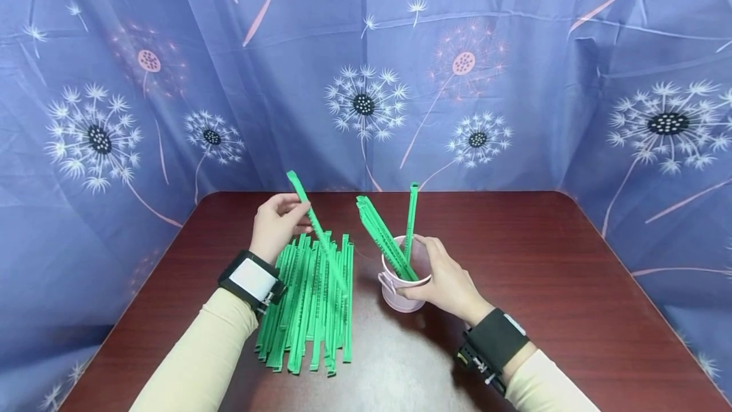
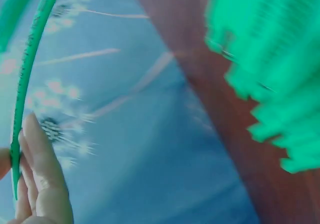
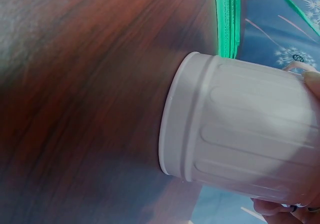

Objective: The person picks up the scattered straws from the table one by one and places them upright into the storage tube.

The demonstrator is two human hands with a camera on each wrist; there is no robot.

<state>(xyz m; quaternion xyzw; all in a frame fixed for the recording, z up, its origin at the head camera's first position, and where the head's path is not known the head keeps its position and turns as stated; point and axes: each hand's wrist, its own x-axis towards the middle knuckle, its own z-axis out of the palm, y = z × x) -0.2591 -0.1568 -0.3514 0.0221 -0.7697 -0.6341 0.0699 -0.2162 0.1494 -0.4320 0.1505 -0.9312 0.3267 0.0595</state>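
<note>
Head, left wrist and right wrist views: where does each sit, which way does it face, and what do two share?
Head: on the person's head, facing forward and down at the table, pink bucket and green stick pile; left grip, right grip and both sleeves show.
Left wrist: on that wrist, facing the pinched stick, pile and curtain; part of the left grip shows.
Right wrist: on that wrist, facing the bucket's side and the table; parts of the right grip show.
Shared: head and right wrist both show the bucket.
</note>
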